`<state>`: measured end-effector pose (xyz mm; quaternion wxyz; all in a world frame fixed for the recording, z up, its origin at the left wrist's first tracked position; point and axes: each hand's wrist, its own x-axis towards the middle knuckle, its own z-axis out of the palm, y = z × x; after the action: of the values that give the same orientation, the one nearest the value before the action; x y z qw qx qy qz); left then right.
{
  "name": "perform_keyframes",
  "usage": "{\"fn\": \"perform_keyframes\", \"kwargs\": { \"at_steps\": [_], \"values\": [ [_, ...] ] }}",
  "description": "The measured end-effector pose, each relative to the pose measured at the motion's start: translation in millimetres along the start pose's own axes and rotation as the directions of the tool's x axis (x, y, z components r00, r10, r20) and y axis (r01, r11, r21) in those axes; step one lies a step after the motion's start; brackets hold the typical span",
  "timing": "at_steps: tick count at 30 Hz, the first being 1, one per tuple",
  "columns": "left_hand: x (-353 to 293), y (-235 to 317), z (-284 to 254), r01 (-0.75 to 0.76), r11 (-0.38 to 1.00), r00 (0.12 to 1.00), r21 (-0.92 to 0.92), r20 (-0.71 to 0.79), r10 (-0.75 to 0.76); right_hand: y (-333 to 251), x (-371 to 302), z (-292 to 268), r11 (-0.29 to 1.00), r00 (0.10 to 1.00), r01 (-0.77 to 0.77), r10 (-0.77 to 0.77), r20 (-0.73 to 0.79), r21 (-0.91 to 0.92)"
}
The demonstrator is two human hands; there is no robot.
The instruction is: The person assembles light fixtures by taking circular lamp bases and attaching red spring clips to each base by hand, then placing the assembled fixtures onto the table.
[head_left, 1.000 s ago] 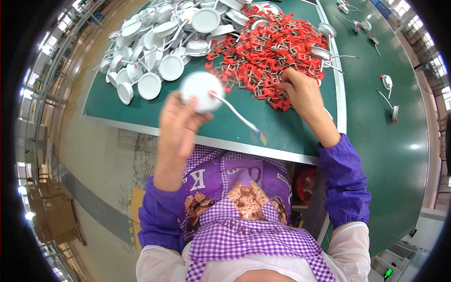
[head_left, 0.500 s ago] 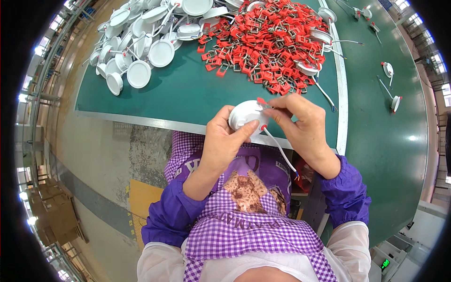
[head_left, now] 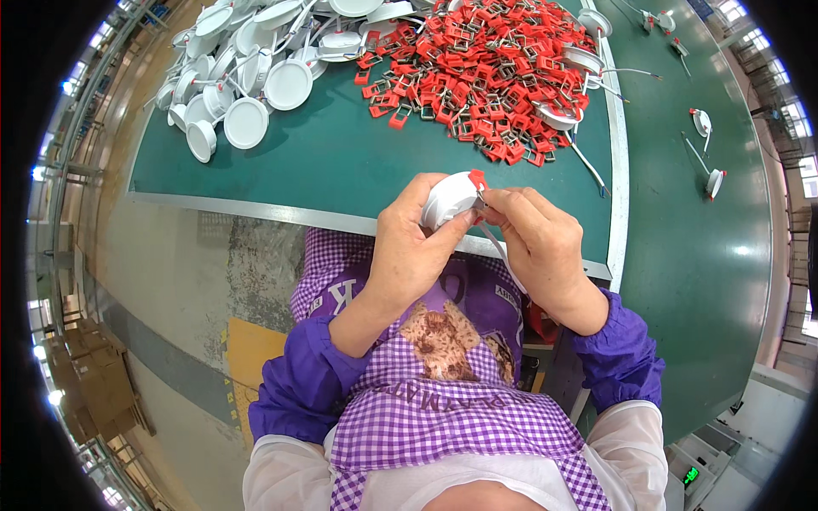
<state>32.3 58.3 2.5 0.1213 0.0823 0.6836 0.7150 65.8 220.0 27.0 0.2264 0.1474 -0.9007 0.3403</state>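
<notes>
Over the near table edge, my left hand (head_left: 409, 243) grips a white round downlight (head_left: 446, 196), thumb on its back and fingers round the rim. The lamp is tilted so its side faces up. A red spring clip (head_left: 478, 179) sits at its right edge. My right hand (head_left: 545, 251) pinches at this clip with thumb and forefinger; the fingertips hide part of its metal spring. From the lamp a grey-white cable (head_left: 501, 247) runs down beside my right hand, its end out of sight.
A heap of white downlights (head_left: 247, 123) lies at the table's far left. Beside it is a large pile of red spring clips (head_left: 477, 77). A metal strip (head_left: 619, 170) divides this green table from another green surface (head_left: 682, 298) on the right, with a few wired lamps.
The red clip has gone from standing off the rim to lying against the lamp's edge. My right fingers have moved in closer, and the lamp has turned more on its side.
</notes>
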Motion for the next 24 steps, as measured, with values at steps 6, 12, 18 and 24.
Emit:
{"fn": "perform_keyframes", "kwargs": {
  "at_steps": [6,12,18,24],
  "values": [
    [-5,-4,-6,-0.132,0.987,0.988,0.086,0.091,0.124,4,0,-4,0.994,0.999,-0.051,0.051,0.001,0.102],
    [-22,16,-5,-0.238,0.926,0.964,0.292,0.184,0.19,-10,-11,-26,0.89,0.929,-0.357,0.307,0.206,0.285],
    [-29,-5,-3,-0.092,0.984,0.988,0.156,0.14,0.07,4,-8,-22,0.798,0.838,-0.507,0.369,0.401,0.325],
    [-12,25,-10,-0.094,0.882,0.949,0.462,0.308,-0.061,19,22,-36,0.835,0.851,-0.405,0.197,0.487,0.371]
  ]
}}
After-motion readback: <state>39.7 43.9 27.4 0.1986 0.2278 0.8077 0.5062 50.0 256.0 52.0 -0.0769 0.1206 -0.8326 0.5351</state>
